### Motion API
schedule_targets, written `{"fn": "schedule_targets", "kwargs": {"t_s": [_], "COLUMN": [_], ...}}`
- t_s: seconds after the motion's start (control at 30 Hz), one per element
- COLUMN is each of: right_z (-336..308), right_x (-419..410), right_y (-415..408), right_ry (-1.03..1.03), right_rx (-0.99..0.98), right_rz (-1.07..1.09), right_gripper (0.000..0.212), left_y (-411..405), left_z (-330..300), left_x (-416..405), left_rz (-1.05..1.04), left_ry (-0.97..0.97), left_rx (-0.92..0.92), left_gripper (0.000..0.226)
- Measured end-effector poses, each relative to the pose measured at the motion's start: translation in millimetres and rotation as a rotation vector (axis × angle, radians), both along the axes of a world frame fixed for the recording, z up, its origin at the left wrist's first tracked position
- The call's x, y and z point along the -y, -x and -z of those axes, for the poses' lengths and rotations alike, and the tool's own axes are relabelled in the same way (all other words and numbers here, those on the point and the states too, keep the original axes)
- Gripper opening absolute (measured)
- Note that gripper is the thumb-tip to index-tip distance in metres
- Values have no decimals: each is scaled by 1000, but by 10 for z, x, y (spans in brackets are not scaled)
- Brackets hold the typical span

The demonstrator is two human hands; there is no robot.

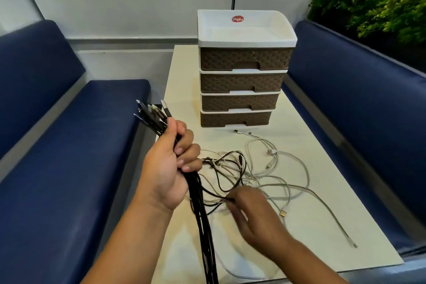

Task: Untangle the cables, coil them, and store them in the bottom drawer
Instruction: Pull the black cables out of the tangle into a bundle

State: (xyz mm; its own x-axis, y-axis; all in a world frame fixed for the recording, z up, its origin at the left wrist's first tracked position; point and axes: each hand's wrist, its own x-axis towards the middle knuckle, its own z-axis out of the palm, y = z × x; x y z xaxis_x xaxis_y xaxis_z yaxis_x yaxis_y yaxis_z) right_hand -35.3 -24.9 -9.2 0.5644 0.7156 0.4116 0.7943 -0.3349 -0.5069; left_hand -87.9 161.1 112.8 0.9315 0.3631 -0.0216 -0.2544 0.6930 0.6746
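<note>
The untangling step is in hand; no cable is coiled yet and nothing is stored. The left hand (169,163) is holding a bundle of black cables (198,196) in a closed grip, raised above the near left edge of the tabletop (306,219), with the plug ends (152,113) fanning out above the fist and the long tails hanging down toward the bottom of the view. The right hand (255,217) is reaching into the tangle (232,173) of black and white cables lying on the tabletop; it is blurred, and its fingertips appear to be pinching a thin black strand, though this cannot be confirmed. The white cables (285,168) are lying in loose loops to the right, one running out toward the near right corner. The drawer unit (242,76) is standing at the far end of the tabletop with all four drawers closed, the bottom drawer (235,119) included. In my judgement, the next move calls for drawing that black strand free of the white loops without tightening the knot, then adding it to the held bundle.
</note>
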Motion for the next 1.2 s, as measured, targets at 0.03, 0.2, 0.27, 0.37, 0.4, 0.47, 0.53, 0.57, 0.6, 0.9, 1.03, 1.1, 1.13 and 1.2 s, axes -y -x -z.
{"fn": "schedule_targets", "kwargs": {"t_s": [0.03,0.2,0.27,0.37,0.4,0.47,0.53,0.57,0.6,0.9,1.03,1.1,1.13,1.2], "right_z": [-8,-485,-836,-1385,-1521,-1689,-1761,-1772,-1774,-1393,-979,-861,-831,-815], "right_x": [21,-5,-60,-149,-171,-202,-217,-214,-202,-267,-623,-694,-706,-707], "right_y": [-100,-502,-533,-379,-298,-150,-40,-6,18,-416,-559,-636,-673,-750], "right_ry": [4,-117,-220,-364,-378,-360,-322,-306,-280,-271,92,135,166,247], "right_rx": [48,-17,-119,29,105,199,206,168,113,-669,-544,-418,-386,-330], "right_rz": [33,353,353,228,151,-2,-106,-161,-225,58,174,196,211,222], "right_gripper": [11,15,16,14,14,16,20,21,22,45,10,20,16,8], "left_y": [21,35,1,-58,-70,-89,-99,-114,-136,-183,-161,-135,-119,-91], "left_z": [-8,18,39,66,58,42,-20,-48,-66,-310,-455,-525,-552,-586], "left_x": [-20,-120,-148,-95,-51,34,105,116,109,-99,-103,-146,-175,-227], "left_rz": [3,-9,2,101,148,235,282,269,246,392,471,473,467,455], "left_ry": [9,25,20,-20,-42,-89,-120,-134,-152,-230,-287,-293,-295,-305], "left_rx": [-3,-98,-189,-343,-383,-423,-421,-413,-408,-286,-202,-170,-158,-145], "left_gripper": [36,33,30,33,39,55,63,62,58,24,23,24,24,24]}}
